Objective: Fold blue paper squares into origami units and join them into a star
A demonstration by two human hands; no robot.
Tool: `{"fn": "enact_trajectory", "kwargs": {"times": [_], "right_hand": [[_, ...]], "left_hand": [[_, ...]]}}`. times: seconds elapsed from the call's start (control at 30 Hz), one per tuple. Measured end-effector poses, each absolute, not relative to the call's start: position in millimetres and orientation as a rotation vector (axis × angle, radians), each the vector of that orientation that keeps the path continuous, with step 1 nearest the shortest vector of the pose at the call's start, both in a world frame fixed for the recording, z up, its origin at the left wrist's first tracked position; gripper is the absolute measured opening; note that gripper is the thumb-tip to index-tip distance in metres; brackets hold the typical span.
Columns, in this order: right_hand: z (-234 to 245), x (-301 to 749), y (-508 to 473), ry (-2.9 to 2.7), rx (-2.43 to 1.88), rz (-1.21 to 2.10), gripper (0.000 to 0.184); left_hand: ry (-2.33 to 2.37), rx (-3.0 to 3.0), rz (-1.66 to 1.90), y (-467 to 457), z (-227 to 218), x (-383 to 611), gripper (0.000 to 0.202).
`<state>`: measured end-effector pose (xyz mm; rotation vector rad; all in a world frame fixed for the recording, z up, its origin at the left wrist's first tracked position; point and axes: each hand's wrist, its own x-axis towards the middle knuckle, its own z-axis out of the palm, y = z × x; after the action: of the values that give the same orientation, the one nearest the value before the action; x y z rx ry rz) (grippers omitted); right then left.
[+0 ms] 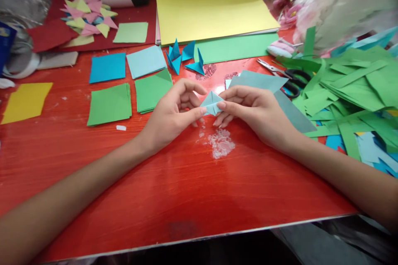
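A small folded piece of light blue paper [212, 102] is held up over the middle of the red table, its top coming to a point. My left hand [175, 112] pinches its left corner between thumb and fingers. At the right corner, my right hand [253, 109] grips it the same way, thumb in front. Just behind the hands stand several folded dark blue paper pieces [175, 57]. Light blue sheets [258, 80] lie partly hidden behind my right hand.
Left of my hands lie green squares [110, 104], a blue square [107, 68] and a yellow piece [26, 101]. Scissors [287, 75] and a heap of green strips [357, 87] are at right. Yellow sheets [214, 10] lie behind, near a paper star [90, 14].
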<state>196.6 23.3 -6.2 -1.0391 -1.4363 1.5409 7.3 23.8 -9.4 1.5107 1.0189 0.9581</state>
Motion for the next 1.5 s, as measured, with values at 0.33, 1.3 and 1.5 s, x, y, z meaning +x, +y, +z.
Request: {"fn": "enact_trajectory", "kwargs": {"times": [0.33, 1.3, 1.5], "right_hand": [[-7.0, 196.4, 23.5, -1.423, -1.024, 1.513, 0.023], [-2.3, 197.5, 19.1, -1.532, -1.087, 1.511, 0.024], [-4.7, 198.6, 16.2, -1.587, -1.079, 1.393, 0.026]], "left_hand": [[1.0, 1.466, 0.893, 24.7, -9.2, 8.3, 0.031], [1.019, 2.192, 1.036, 20.2, -4.5, 11.6, 0.031], [1.021, 2.166, 0.93, 17.5, -7.3, 11.7, 0.026]]}}
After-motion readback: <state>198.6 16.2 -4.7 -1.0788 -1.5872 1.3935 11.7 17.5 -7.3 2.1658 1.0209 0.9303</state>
